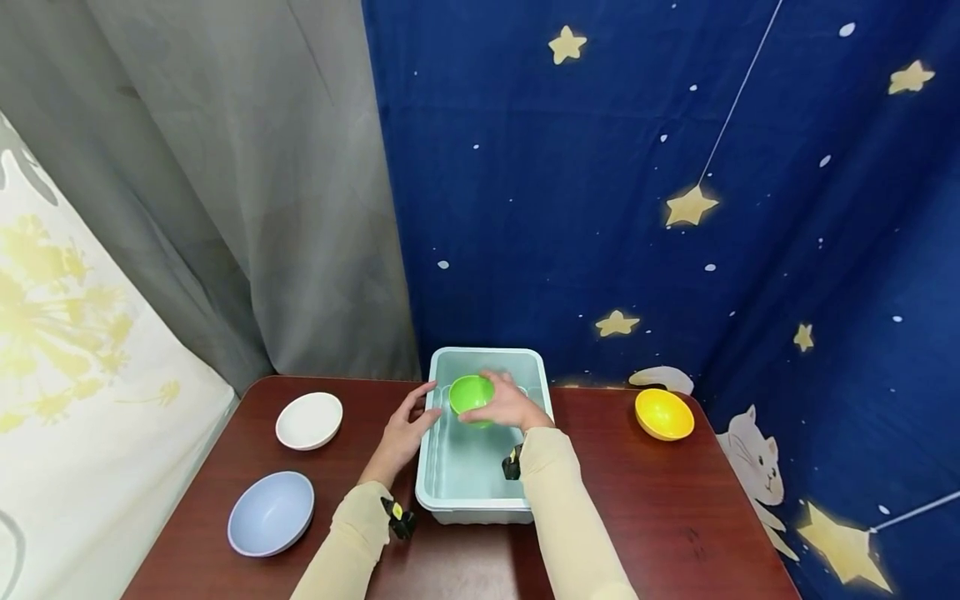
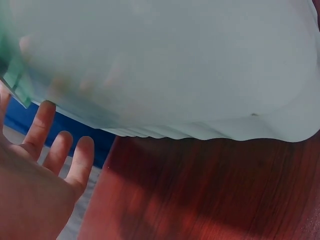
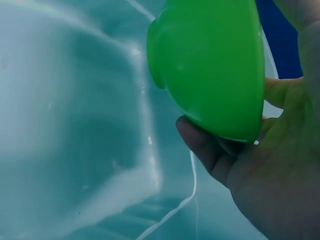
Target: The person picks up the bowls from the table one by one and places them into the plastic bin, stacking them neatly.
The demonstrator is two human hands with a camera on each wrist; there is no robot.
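Note:
A green bowl (image 1: 468,392) is held by my right hand (image 1: 512,406), thumb on one side and fingers on the other, over the far part of a pale teal plastic tub (image 1: 480,467). In the right wrist view the green bowl (image 3: 215,70) is tilted, its foot facing left, the thumb against its outside. My left hand (image 1: 405,433) is at the tub's left rim with fingers spread. From the left wrist, the tub's side (image 2: 175,75) fills the view above the hand's (image 2: 40,185) extended fingers.
A white bowl (image 1: 309,421) and a light blue bowl (image 1: 271,514) stand on the left of the brown table (image 1: 630,517). A yellow bowl (image 1: 664,414) sits near the far right corner. Behind the table hang grey and star-patterned blue curtains (image 1: 525,208).

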